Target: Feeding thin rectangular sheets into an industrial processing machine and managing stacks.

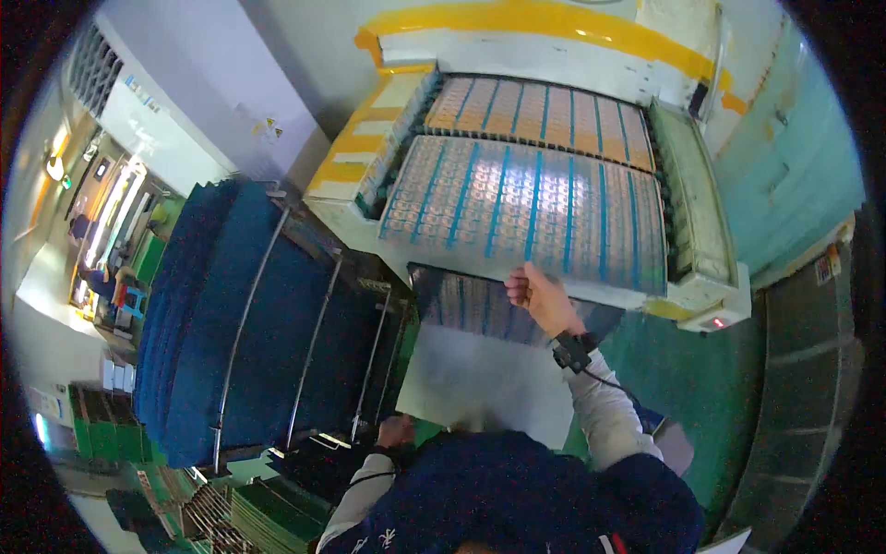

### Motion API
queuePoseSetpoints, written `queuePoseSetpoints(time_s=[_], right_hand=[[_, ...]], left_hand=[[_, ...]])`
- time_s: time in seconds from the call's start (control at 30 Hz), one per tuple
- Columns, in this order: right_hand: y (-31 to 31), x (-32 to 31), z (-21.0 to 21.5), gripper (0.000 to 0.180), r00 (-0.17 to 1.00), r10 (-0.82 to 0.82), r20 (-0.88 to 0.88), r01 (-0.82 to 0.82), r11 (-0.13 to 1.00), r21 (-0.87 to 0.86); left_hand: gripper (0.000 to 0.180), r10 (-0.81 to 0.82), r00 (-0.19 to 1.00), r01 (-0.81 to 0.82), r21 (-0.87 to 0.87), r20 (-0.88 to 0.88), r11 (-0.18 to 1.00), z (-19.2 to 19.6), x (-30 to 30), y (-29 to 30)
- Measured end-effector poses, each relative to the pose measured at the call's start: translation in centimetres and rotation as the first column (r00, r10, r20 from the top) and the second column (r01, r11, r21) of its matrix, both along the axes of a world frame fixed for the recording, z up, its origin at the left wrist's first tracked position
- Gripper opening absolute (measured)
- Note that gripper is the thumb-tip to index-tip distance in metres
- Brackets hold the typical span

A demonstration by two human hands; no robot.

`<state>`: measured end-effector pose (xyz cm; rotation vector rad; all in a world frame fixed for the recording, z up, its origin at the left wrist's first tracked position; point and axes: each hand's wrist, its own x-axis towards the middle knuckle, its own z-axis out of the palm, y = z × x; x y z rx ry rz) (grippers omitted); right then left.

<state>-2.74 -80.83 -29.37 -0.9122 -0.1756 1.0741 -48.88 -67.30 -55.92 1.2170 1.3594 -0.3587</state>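
Note:
My right hand (544, 300) is raised at the near edge of a glossy panel (572, 226) with blue stripes and rows of small ring shapes. Its fingers are curled closed; whether they grip anything is hidden. A dark cuff-like device (571, 352) with a cable is on that wrist. Beyond, a second striped panel (535, 111) lies on the same machine bed. Beneath my right hand is a dark reflective panel (461, 300), above a pale flat surface (480, 374). My left hand (395, 431) is low, near my body and beside the rack; its fingers are too unclear to read.
The machine has a white frame with yellow tape (355, 143) on the left and a pale side rail (692, 194) on the right. A metal rack (245, 319) with dark blue sheets stands close on my left. Grey panelling (794, 369) bounds the right side.

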Motion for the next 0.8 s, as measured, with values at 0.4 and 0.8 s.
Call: queuePoseSetpoints(time_s=[0.4,0.8], right_hand=[[-15.8,7.3,-27.3,0.042,0.813,-0.372,0.447,0.578,0.607,-0.545],[-19.4,6.3,-20.7,0.04,0.702,-0.447,0.554,0.708,0.52,-0.477]], left_hand=[[0.032,-0.473,0.855,0.384,0.353,0.213,0.853,3.8,-2.3,-0.6],[0.025,-0.075,0.945,0.034,0.133,0.317,0.991,1.8,-1.1,-0.2]])
